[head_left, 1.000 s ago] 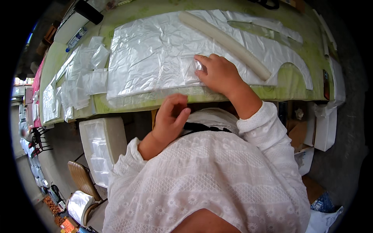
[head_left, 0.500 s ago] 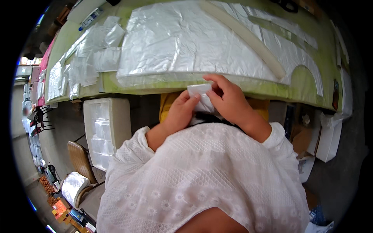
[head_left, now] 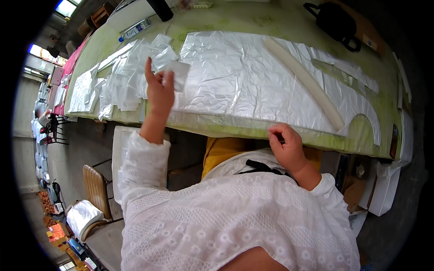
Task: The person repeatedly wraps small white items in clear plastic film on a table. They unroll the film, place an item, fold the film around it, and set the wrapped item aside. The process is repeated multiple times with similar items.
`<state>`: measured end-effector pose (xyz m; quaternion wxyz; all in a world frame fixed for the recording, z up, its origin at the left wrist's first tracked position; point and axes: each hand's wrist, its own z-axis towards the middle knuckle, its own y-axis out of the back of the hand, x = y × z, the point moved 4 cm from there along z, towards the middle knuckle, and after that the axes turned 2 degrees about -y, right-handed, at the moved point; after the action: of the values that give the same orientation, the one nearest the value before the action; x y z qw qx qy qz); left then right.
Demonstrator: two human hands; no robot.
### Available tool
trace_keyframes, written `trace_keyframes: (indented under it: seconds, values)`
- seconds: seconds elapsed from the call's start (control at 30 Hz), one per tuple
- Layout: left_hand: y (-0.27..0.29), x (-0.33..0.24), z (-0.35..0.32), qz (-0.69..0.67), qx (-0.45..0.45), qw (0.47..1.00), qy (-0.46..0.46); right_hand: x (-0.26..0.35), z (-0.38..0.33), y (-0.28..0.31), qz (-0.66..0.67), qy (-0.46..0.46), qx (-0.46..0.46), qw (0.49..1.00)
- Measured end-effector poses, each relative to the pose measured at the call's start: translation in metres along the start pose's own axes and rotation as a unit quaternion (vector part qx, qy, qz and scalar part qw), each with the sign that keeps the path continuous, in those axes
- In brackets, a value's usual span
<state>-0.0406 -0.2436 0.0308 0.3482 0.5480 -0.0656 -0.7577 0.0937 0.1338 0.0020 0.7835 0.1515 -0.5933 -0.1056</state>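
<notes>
My left hand [head_left: 160, 92] is raised over the left part of the table and pinches a small folded piece of white plastic film [head_left: 179, 75], with the index finger pointing up. Beneath and around it lie several small folded plastic pieces [head_left: 124, 72], overlapping in a loose heap. To their right spreads a large stack of shiny, thin plastic bags or sheets [head_left: 226, 77], with a curved cutout at its right end. A long cream-coloured strip [head_left: 303, 81] lies slantwise across it. My right hand [head_left: 288, 147] hovers at the table's near edge, its fingers curled, with nothing visible in them.
A green-covered table [head_left: 253, 20] holds a water bottle [head_left: 135, 30], a dark cylinder [head_left: 159, 9] and a black bag [head_left: 334, 22]. Below left stand a pale box [head_left: 118, 158] and a brown chair [head_left: 96, 189]. White boxes [head_left: 384, 192] stand below right.
Both hands were together in front of me on the folded plastic piece. They have parted: the left carried it up and leftward to the heap, while the right let go and shifted slightly right.
</notes>
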Motion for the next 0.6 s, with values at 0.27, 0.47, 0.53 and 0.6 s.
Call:
trace_keyframes:
  seconds: [0.27, 0.47, 0.53, 0.6]
  values:
    - [-0.003, 0.037, 0.084, 0.409, 0.005, 0.908, -0.091, 0.007, 0.004, 0.0, -0.061, 0.051, 0.0, 0.997]
    - [-0.029, 0.036, 0.07, 0.344, 0.128, 0.921, -0.134, 0.005, 0.003, 0.001, -0.078, 0.091, 0.003, 0.993]
    - [-0.028, 0.057, 0.08, 0.352, 0.117, 0.919, -0.131, 0.007, 0.004, 0.0, -0.085, 0.089, 0.004, 0.992]
    - [-0.018, 0.072, 0.087, 0.352, 0.101, 0.92, -0.138, 0.008, 0.005, 0.002, -0.071, 0.077, 0.019, 0.994]
